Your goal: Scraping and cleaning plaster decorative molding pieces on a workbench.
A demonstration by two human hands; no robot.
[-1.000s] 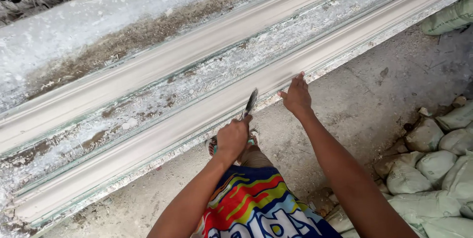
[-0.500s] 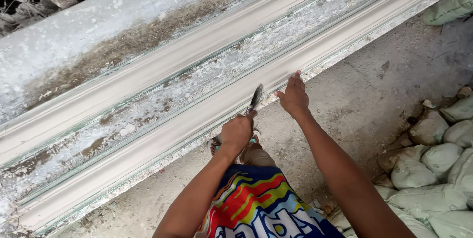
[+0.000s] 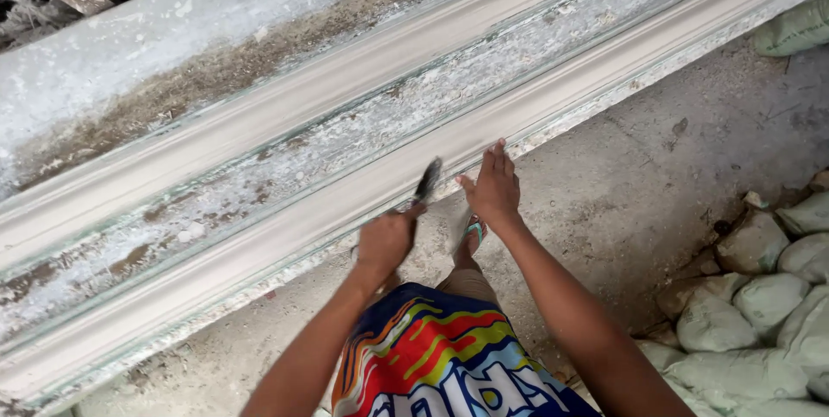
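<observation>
A long white plaster moulding lies along the near edge of a long work table, running from lower left to upper right. My left hand grips the handle of a small dark-bladed scraper tool, whose blade rests on the moulding's near edge. My right hand lies flat with fingers together on the moulding just right of the blade. A second parallel moulding lies further back on the table.
The table is crusted with white plaster residue and brown grime. Grey-green filled sacks are piled at the right on the concrete floor. Another sack lies at the upper right. My sandalled foot stands below the table edge.
My view and both hands have shifted a little to the right along the moulding. The scraper blade stays against the near edge, slightly blurred from motion.
</observation>
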